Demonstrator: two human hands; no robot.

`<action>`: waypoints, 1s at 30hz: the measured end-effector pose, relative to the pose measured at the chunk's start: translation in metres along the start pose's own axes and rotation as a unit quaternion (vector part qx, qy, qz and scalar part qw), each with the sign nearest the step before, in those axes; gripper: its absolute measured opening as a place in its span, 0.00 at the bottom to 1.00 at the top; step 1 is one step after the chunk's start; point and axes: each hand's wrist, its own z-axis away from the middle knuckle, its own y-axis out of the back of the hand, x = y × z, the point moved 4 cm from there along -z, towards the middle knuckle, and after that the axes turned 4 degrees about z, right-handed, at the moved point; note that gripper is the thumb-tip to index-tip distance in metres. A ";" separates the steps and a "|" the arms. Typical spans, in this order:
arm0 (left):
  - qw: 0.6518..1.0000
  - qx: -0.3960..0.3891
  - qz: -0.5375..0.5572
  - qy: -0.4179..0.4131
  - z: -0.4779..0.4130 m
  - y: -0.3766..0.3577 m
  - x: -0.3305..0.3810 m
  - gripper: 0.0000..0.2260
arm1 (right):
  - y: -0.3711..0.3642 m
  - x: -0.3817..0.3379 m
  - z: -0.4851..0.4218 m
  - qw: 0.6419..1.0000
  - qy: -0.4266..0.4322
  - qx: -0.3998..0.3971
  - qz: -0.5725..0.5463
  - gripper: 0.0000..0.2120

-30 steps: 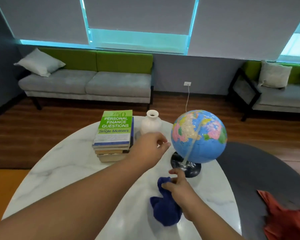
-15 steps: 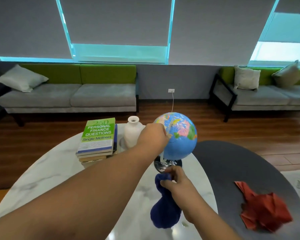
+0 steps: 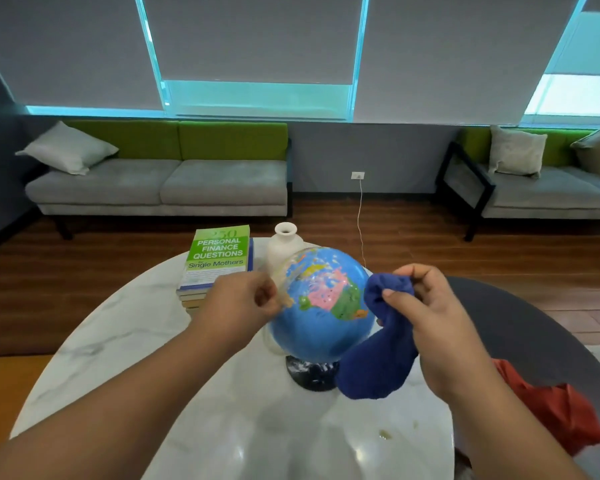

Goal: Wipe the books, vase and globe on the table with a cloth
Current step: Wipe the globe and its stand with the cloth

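Note:
A blue globe [image 3: 321, 306] on a dark round base [image 3: 310, 374] stands in the middle of the white marble table [image 3: 125, 341]. My left hand [image 3: 238, 303] pinches the clear arc on the globe's left side. My right hand [image 3: 426, 306] grips a dark blue cloth [image 3: 378, 358] against the globe's right side; the cloth hangs down past the base. Behind the globe stands a white vase [image 3: 281, 249], partly hidden by it. A stack of books [image 3: 215, 261] with a green cover on top lies left of the vase.
A crumpled red cloth [image 3: 558, 407] lies on a dark grey table [image 3: 534, 327] to the right. Grey and green sofas [image 3: 160, 181] line the far wall. A thin white cable [image 3: 361, 216] runs down from a wall socket behind the marble table.
The globe has come nearer to me and now sits between my hands. My right hand has lifted the blue cloth off the table up to the globe's right side. My left hand moved to the arc.

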 end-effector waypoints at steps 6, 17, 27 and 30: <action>1.000 0.023 -0.010 0.013 0.047 0.038 -0.036 0.08 | -0.010 -0.016 -0.005 0.999 0.049 -0.002 0.021 0.13; 0.991 0.080 0.102 0.026 0.075 0.060 -0.045 0.16 | -0.052 -0.013 -0.003 0.995 0.039 -0.050 0.073 0.07; 0.987 0.120 0.090 0.064 0.066 0.045 -0.037 0.05 | -0.096 -0.029 0.007 0.949 0.168 -0.111 0.243 0.14; 0.985 0.125 0.093 0.069 0.068 0.045 -0.038 0.05 | -0.107 -0.011 0.011 0.921 0.210 -0.154 0.290 0.15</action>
